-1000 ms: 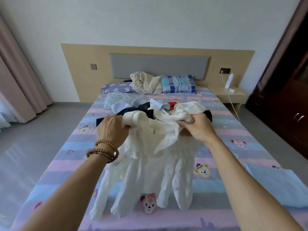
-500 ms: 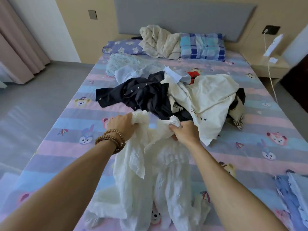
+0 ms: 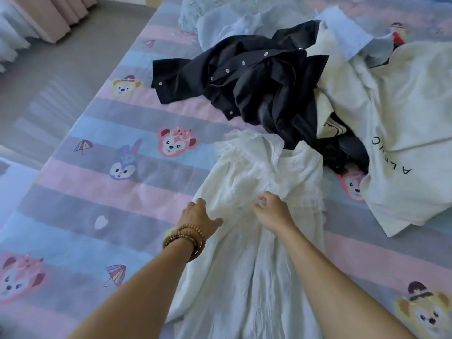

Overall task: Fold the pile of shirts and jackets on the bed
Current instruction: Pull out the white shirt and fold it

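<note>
Head view: white garment [image 3: 247,253] lies spread lengthwise on the striped cartoon bedsheet [image 3: 110,199], its ruffled top touching the dark shirt [image 3: 247,77].
Left hand [image 3: 195,215]: fingers curled over the garment's left edge, gripping it; beaded bracelets [image 3: 186,237] at the wrist.
Right hand [image 3: 274,211]: fingers curled, pinching fabric mid-garment.
Pile: dark shirt beside a cream lettered top [image 3: 403,133].
</note>
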Available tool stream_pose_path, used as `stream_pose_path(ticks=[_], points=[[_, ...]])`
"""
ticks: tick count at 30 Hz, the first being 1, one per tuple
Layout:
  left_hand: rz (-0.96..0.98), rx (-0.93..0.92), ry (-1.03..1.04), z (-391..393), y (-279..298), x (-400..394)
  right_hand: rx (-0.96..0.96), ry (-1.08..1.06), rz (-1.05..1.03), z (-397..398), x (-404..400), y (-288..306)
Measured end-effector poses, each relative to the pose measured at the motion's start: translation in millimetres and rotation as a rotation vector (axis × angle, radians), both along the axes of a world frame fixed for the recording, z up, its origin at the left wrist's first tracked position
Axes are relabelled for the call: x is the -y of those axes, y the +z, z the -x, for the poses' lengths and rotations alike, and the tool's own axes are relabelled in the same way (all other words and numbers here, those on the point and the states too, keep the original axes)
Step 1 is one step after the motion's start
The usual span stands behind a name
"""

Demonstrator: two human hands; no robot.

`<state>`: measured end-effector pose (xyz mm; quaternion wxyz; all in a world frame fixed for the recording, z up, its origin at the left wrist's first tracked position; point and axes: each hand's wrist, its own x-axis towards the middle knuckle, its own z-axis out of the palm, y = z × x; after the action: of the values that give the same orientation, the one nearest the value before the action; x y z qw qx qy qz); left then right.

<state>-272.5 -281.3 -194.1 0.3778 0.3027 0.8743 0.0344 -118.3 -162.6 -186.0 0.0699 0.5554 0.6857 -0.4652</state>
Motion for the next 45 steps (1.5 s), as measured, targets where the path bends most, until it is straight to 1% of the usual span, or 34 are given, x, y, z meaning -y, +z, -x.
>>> stream_pose_path(ticks=[3, 5, 6, 8, 10, 11, 12, 13, 14, 15, 17, 18, 19, 20, 21, 23, 24, 25, 26, 27, 28, 30, 32, 33, 35, 37, 38, 39, 41, 43, 45], points=[[-0.008, -0.113, -0.139, -4, -27, 1, -0.042, 0.052, 0.002, 16, -4, -22], [-0.059, -0.127, -0.111, 2, -38, 5, 0.003, 0.055, -0.004, 22, -7, -35], [-0.093, -0.084, -0.006, 12, -40, 7, 0.053, 0.038, -0.045, 22, -10, -40], [-0.191, 0.036, 0.315, 45, -35, 14, 0.158, -0.016, -0.093, 18, -12, -46], [-0.324, 0.094, 0.613, 89, -24, 17, 0.269, 0.018, -0.089, 18, -15, -40], [-0.368, 0.097, 0.688, 108, -16, 18, 0.345, 0.064, -0.097, 22, -16, -33], [-0.399, 0.086, 0.717, 129, -8, 17, 0.419, 0.106, -0.147, 33, -19, -24], [-0.427, 0.079, 0.708, 144, -2, 13, 0.458, 0.132, -0.233, 44, -22, -15], [-0.447, 0.073, 0.672, 157, 0, 9, 0.438, 0.148, -0.334, 57, -26, -9], [-0.455, 0.064, 0.62, 171, 0, 4, 0.364, 0.174, -0.448, 78, -29, -4], [-0.419, 0.044, 0.497, 188, -4, -1, 0.153, 0.234, -0.639, 119, -32, 2], [-0.387, 0.043, 0.451, 200, -11, -1, 0.066, 0.277, -0.712, 145, -34, -2], [-0.351, 0.066, 0.408, 207, -19, 2, 0.0, 0.337, -0.738, 166, -37, -4], [-0.304, 0.113, 0.364, 213, -25, 5, -0.021, 0.434, -0.707, 184, -41, -8], [-0.237, 0.171, 0.315, 220, -34, 12, 0.016, 0.572, -0.627, 204, -43, -18], [-0.027, 0.267, 0.166, 222, -46, 25, 0.185, 0.873, -0.44, 229, -43, -33], [0.084, 0.264, 0.078, 226, -54, 35, 0.258, 0.98, -0.385, 241, -37, -41], [0.166, 0.243, -0.005, 227, -57, 42, 0.295, 1.032, -0.356, 247, -30, -45], [0.213, 0.238, -0.047, 229, -57, 49, 0.299, 1.035, -0.334, 251, -23, -50], [0.209, 0.253, -0.052, 234, -56, 52, 0.273, 1.004, -0.304, 254, -17, -52], [0.164, 0.292, -0.004, 244, -53, 55, 0.226, 0.946, -0.253, 260, -14, -52], [0.014, 0.368, 0.205, 273, -42, 52, 0.08, 0.719, -0.207, 271, -19, -43], [-0.175, 0.372, 0.439, 311, -28, 45, -0.056, 0.459, -0.27, 289, -32, -31], [-0.22, 0.362, 0.501, 327, -24, 42, -0.088, 0.385, -0.314, 298, -38, -25], [-0.189, 0.336, 0.485, 352, -22, 46, -0.055, 0.37, -0.373, 316, -45, -23], [-0.089, 0.274, 0.405, 363, -32, 59, 0.068, 0.403, -0.374, 326, -44, -32], [-0.064, 0.23, 0.409, 366, -39, 67, 0.141, 0.43, -0.354, 328, -42, -39], [-0.058, 0.217, 0.464, 372, -44, 77, 0.211, 0.462, -0.335, 331, -37, -48], [-0.094, 0.256, 0.62, 380, -48, 87, 0.295, 0.52, -0.344, 335, -28, -60], [-0.124, 0.224, 0.648, 390, -50, 92, 0.29, 0.48, -0.393, 338, -21, -67], [-0.069, 0.132, 0.559, 391, -50, 93, 0.275, 0.403, -0.404, 338, -18, -71]])
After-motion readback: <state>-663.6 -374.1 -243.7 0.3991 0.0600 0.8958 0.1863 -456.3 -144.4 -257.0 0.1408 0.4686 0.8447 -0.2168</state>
